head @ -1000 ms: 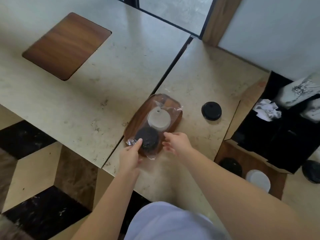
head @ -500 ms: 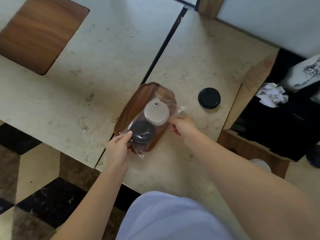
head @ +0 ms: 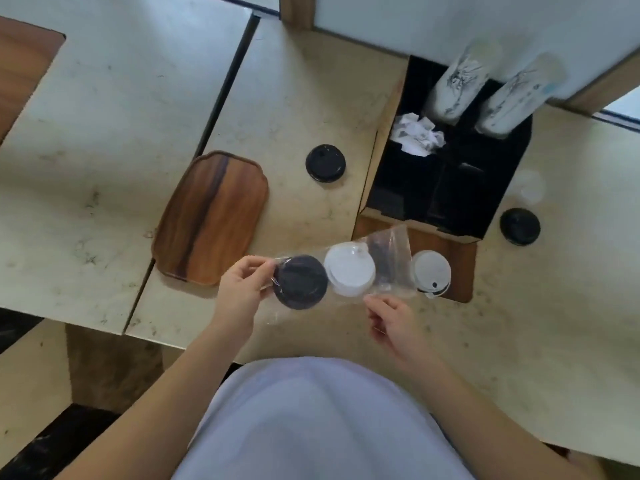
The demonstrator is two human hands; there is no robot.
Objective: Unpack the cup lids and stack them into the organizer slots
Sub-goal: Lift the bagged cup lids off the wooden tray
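The clear plastic bag [head: 346, 275] is up off the surface, stretched between both hands in front of the organizer [head: 446, 174], with a black lid [head: 300, 282] and a white lid [head: 350, 274] side by side inside it. The left hand [head: 242, 289] pinches the bag's end right beside the black lid. The right hand [head: 389, 315] sits at the bag's lower edge near the open end; its fingers look curled onto the film, though the grip is hard to make out.

Here's the worry: the open mouth faces toward the organizer, so a tilt that way could let the white lid slide out and drop onto the surface or into the wrong slot. That film looks thin and slippery, and a loose right-hand pinch could let the whole thing swing from the left.

In the wooden slot at the organizer's near end, a white lid with a sip hole [head: 430, 274] already sits, right behind the bag's mouth. Farther out, a loose black lid [head: 325, 163] lies near the wooden tray [head: 211, 216], and another black lid [head: 520, 226] lies on the organizer's far side.
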